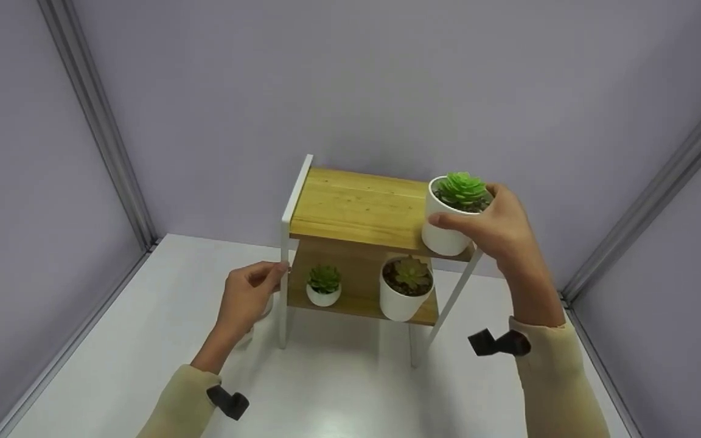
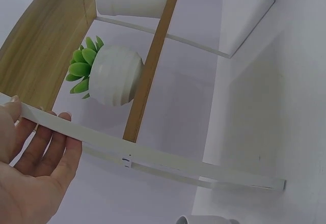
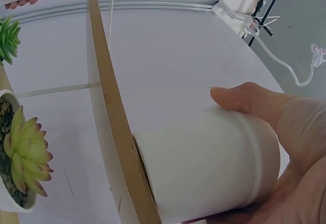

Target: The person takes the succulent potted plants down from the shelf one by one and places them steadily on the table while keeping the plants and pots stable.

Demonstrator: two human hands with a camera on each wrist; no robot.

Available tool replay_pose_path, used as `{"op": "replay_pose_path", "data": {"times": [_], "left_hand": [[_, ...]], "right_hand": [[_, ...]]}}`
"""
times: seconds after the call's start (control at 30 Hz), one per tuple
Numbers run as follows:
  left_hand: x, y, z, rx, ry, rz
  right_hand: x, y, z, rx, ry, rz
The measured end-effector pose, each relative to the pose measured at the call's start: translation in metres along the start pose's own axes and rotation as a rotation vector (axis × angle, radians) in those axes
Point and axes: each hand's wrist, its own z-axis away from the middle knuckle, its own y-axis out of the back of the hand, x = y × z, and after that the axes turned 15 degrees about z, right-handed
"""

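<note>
My right hand (image 1: 502, 225) grips a white pot with a bright green succulent (image 1: 463, 190) at the right end of the shelf unit's top board (image 1: 356, 204). Seen from the right wrist, the thumb and fingers wrap the white pot (image 3: 204, 168), whose base is right at the board's edge, slightly tilted. With thumb and fingertips, my left hand (image 1: 247, 295) pinches the shelf's white front-left leg (image 1: 285, 261). The left wrist view shows the fingers (image 2: 48, 150) on that white leg (image 2: 163, 155). Below stand a small potted succulent (image 1: 324, 292) and a larger potted reddish-green one (image 1: 402, 298).
The shelf unit stands on a white table (image 1: 338, 389) between grey panel walls (image 1: 375, 79) with metal corner rails (image 1: 101, 134). White objects (image 1: 246, 336) sit on the table behind my left hand, partly hidden. A white cable (image 3: 280, 58) shows outside the booth.
</note>
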Motion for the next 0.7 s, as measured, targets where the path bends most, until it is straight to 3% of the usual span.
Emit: {"op": "replay_pose_path", "data": {"times": [0.33, 0.57, 0.7], "left_hand": [[-0.002, -0.001, 0.0, -0.008, -0.017, 0.018], [-0.002, -0.001, -0.001, 0.004, -0.011, 0.029], [0.008, -0.004, 0.003, 0.015, 0.009, 0.029]], "right_hand": [[-0.001, 0.003, 0.002, 0.008, -0.015, -0.02], [-0.002, 0.005, 0.005, 0.005, 0.026, -0.016], [-0.003, 0.005, 0.007, 0.005, 0.033, -0.02]]}}
